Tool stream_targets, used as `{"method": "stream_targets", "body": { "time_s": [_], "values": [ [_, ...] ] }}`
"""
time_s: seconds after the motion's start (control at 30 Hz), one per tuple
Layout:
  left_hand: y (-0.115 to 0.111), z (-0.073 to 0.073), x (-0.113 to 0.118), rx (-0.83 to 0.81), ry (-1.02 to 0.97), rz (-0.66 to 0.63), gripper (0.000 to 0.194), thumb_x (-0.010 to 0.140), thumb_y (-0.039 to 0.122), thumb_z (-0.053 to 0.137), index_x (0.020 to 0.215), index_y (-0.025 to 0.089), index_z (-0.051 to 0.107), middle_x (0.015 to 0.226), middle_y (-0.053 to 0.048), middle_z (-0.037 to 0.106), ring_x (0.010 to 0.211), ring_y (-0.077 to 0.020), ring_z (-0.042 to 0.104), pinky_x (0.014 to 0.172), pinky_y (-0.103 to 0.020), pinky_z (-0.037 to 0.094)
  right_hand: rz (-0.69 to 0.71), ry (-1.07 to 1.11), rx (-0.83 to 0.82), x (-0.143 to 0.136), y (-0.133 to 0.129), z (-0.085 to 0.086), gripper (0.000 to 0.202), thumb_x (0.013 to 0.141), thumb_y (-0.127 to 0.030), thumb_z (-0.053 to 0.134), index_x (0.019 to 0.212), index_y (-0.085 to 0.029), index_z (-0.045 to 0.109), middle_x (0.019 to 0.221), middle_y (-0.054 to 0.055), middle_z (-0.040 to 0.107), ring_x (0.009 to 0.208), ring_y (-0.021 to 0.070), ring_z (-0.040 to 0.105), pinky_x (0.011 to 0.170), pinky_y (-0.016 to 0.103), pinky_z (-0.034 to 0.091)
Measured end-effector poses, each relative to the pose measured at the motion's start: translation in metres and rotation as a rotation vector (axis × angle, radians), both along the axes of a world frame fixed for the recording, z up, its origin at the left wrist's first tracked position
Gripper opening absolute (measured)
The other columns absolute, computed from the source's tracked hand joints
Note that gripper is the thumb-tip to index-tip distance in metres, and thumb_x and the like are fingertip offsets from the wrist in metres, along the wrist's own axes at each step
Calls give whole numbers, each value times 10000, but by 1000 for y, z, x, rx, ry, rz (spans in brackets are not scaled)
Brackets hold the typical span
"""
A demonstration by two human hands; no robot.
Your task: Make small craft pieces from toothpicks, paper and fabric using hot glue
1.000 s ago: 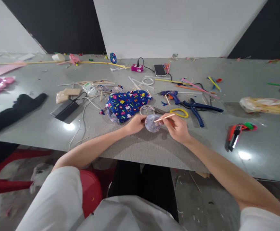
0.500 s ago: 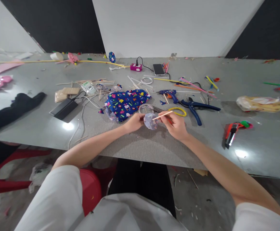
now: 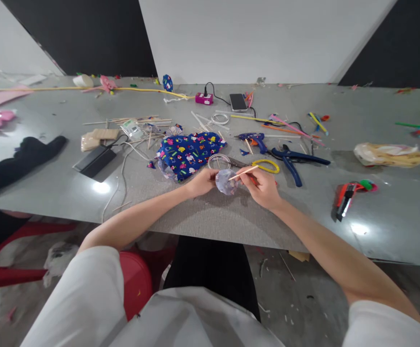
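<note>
My left hand [image 3: 203,182] pinches the left edge of a small, round, pale bluish fabric piece [image 3: 226,182] above the table's front part. A thin wooden stick [image 3: 245,172] is held between the fingers of my right hand [image 3: 261,187], its left tip on the face of the fabric piece. Just behind my hands lie a blue patterned cloth [image 3: 191,153], a whitish ring [image 3: 214,159] and scissors with yellow handles [image 3: 268,166], partly hidden by my right hand.
Blue pliers [image 3: 292,161] and a blue glue gun [image 3: 255,140] lie behind my right hand. On the grey table [image 3: 174,217] are also a red cutter [image 3: 346,200], a phone [image 3: 238,102], a pink socket block [image 3: 204,99], a black adapter [image 3: 96,160] and a cable.
The view has shifted slightly. My hands keep nearly the same pose, and the stick tip still rests on the fabric piece, whose face now looks a little rounder.
</note>
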State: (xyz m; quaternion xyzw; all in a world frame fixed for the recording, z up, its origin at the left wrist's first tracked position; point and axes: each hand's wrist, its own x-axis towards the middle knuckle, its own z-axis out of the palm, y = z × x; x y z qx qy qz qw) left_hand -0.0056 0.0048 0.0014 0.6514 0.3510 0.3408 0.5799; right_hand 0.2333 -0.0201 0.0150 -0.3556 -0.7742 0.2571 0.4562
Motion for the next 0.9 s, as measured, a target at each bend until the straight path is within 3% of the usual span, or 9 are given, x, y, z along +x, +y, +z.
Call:
{"method": "stream_targets", "body": {
  "time_s": [0.13,0.3,0.47,0.6,0.73,0.8,0.9],
  "values": [
    [0,2,-1,21,20,-28,200,760,44,671,899,125,790,838,-41,770,797,-171,680,826,-287,523,9,-16,18,1,-1,2,191,1074,-409,600,1118,-273,726,944,27,794,791,172,754,736,302,615],
    [1,-2,0,-20,-59,-65,126,778,114,722,886,142,782,836,-34,766,809,-165,690,860,-297,535,43,-111,71,2,1,1,175,1079,-384,585,1136,-275,710,1032,38,793,912,197,765,838,337,621],
    [0,-4,0,-69,-71,-66,163,757,132,735,910,150,788,843,-34,774,824,-173,698,845,-300,547,65,-138,90,1,2,1,160,1088,-354,568,1107,-273,705,1043,30,782,872,178,753,806,313,617],
    [-1,-3,2,-89,-141,-13,257,767,173,773,1023,155,767,940,-53,775,908,-177,699,880,-285,538,66,-151,104,2,2,1,152,1091,-339,560,1122,-264,689,1065,42,778,933,189,754,870,332,615],
    [-2,-1,3,-253,-215,70,213,914,313,676,1071,174,713,888,-40,719,781,-146,653,740,-258,520,70,-161,115,2,2,0,132,1090,-313,561,1109,-264,682,1072,42,774,937,187,751,873,333,609],
    [-2,-1,3,-310,-241,69,292,985,445,603,1050,173,688,867,-49,691,752,-151,639,705,-269,518,73,-167,119,2,2,0,118,1086,-302,569,1102,-267,681,1060,36,772,939,188,749,879,334,606],
    [-3,-2,3,-233,-191,71,387,971,550,640,1048,171,659,805,-31,646,698,-141,601,658,-264,497,59,-189,133,2,2,0,125,1084,-315,569,1090,-268,685,1056,42,771,957,202,746,886,348,609]
  ]
}}
